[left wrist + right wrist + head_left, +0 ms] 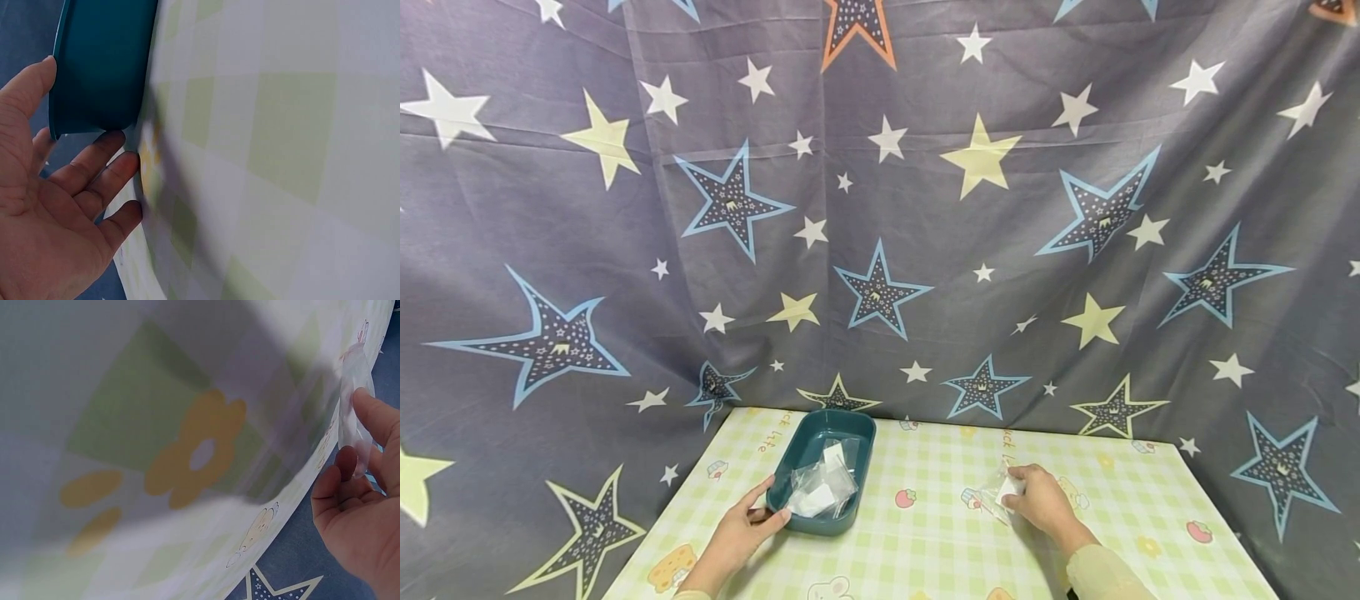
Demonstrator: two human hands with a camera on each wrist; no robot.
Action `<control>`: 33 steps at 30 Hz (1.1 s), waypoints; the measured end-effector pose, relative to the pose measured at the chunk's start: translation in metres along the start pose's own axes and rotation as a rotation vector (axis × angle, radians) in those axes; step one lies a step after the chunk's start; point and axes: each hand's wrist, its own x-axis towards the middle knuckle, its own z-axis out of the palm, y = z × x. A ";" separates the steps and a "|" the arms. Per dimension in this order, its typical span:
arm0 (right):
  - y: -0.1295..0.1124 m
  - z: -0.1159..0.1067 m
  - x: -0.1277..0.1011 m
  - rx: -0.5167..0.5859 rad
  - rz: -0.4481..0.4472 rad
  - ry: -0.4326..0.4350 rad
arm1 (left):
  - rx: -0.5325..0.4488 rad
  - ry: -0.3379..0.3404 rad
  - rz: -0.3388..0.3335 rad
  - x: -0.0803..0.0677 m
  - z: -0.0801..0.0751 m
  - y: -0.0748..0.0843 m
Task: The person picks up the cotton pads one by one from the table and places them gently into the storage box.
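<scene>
A dark teal plastic bin [867, 467] stands on the table's left side in the head view. Inside it lie several clear plastic bags [824, 492] with white contents. My left hand [741, 529] holds the bin's near left corner, thumb at the near wall and index finger along the left side. The left wrist view shows the thumb and fingers of that hand [62, 187] on either side of the bin's end [103, 69]. To the right, my right hand [1041, 498] pinches a small clear bag [1000, 500] with something white in it, close to the tabletop. What the white contents are cannot be told.
A green and white checked tablecloth [925, 550] with cartoon prints covers the table. Right behind the table's far edge hangs a grey curtain [925, 367] with stars. The bin is near the table's back left corner.
</scene>
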 end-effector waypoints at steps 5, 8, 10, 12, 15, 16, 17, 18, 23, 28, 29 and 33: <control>0.000 0.000 0.000 0.004 -0.004 0.003 | -0.004 0.001 -0.016 0.000 0.000 0.001; 0.001 0.001 0.001 0.001 -0.003 0.008 | -0.003 -0.001 -0.012 0.000 0.000 0.000; 0.001 0.001 0.001 0.002 -0.002 0.011 | -0.001 -0.002 -0.010 0.001 0.001 -0.001; 0.001 0.001 0.001 0.002 -0.001 0.014 | -0.001 -0.002 -0.007 0.001 0.001 -0.002; 0.001 0.002 0.001 0.003 -0.001 0.018 | -0.009 -0.002 -0.013 0.002 0.001 -0.003; 0.001 0.002 0.001 0.004 -0.001 0.021 | -0.008 -0.002 -0.009 0.002 0.001 -0.003; 0.001 0.002 0.002 0.004 -0.002 0.025 | -0.012 -0.001 -0.010 0.002 0.001 -0.003; 0.001 0.002 0.001 0.006 -0.004 0.029 | -0.011 -0.001 -0.009 0.002 0.001 -0.003; -0.001 0.001 0.001 0.018 -0.015 0.051 | -0.018 -0.001 -0.014 0.001 0.001 -0.003; -0.003 0.001 0.002 0.019 -0.035 0.064 | -0.024 0.003 -0.011 0.001 0.002 -0.004; -0.003 0.001 0.002 0.020 -0.040 0.066 | -0.028 0.004 -0.012 0.001 0.002 -0.004; -0.005 0.001 0.003 0.023 -0.047 0.066 | -0.024 0.005 -0.004 0.002 0.002 -0.004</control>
